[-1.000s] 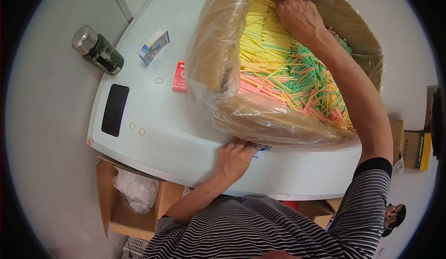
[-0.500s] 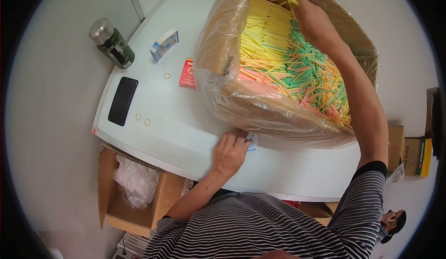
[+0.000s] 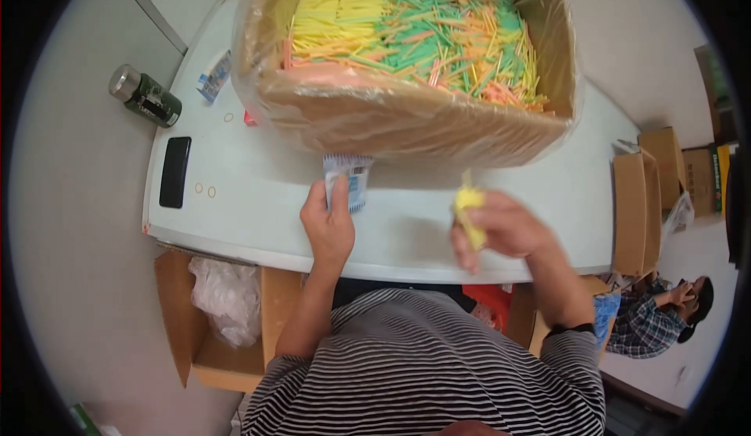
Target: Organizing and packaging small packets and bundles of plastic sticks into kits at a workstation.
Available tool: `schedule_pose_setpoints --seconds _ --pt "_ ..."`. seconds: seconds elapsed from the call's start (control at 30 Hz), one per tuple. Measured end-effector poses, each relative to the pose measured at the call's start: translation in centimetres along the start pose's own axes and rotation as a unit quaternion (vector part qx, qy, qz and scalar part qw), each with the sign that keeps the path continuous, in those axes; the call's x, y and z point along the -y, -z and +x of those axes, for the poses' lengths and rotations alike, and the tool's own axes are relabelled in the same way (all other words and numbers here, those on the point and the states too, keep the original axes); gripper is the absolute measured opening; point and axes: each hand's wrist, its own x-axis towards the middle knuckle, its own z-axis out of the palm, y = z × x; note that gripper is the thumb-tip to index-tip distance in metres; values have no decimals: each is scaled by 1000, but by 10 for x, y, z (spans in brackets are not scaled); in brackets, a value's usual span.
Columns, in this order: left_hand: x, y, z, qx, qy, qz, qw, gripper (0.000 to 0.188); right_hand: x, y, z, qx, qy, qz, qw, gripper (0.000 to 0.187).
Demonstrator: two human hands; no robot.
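Note:
My left hand [image 3: 328, 225] is closed on a small blue-and-white plastic packet [image 3: 356, 179], held upright just above the table in front of the big carton. To its right, my right hand [image 3: 510, 226] pinches a small bunch of thin yellow straw-like sticks [image 3: 471, 205]. Motion blurs that hand slightly. The cardboard carton [image 3: 407, 119], lined with clear plastic film, stands behind both hands. Many sticks fill it: yellow sticks [image 3: 340, 6] lie in rows at the left, and mixed green, orange and pink sticks [image 3: 458, 37] lie jumbled at the right.
On the white table [image 3: 258, 201] at left are a black phone [image 3: 175, 172], rubber bands [image 3: 211, 192] and another blue-and-white packet [image 3: 215, 76]. A green flask [image 3: 149, 98] stands beyond. An open box [image 3: 207, 366] holds clear plastic below. A person [image 3: 657, 315] sits at the right.
My right hand has come out of the carton toward me with the yellow sticks. My left hand has raised the packet off the table. The view has shifted, showing the carton farther up and left.

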Motion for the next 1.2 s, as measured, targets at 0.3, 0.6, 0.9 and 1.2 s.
schedule_pose_setpoints --seconds 0.3,0.6,0.9,1.2 --pt "-1 -40 -26 161 129 -76 975 23 -146 7 77 122 -20 218 968 27" --pt "0 -32 -21 157 135 -72 976 24 -125 15 84 105 -25 87 990 25" --pt "8 -2 3 64 166 -168 970 18 -105 66 67 -246 340 -384 823 13" --pt "2 -7 -10 110 219 -175 954 18 -115 81 67 -286 302 -329 848 15"
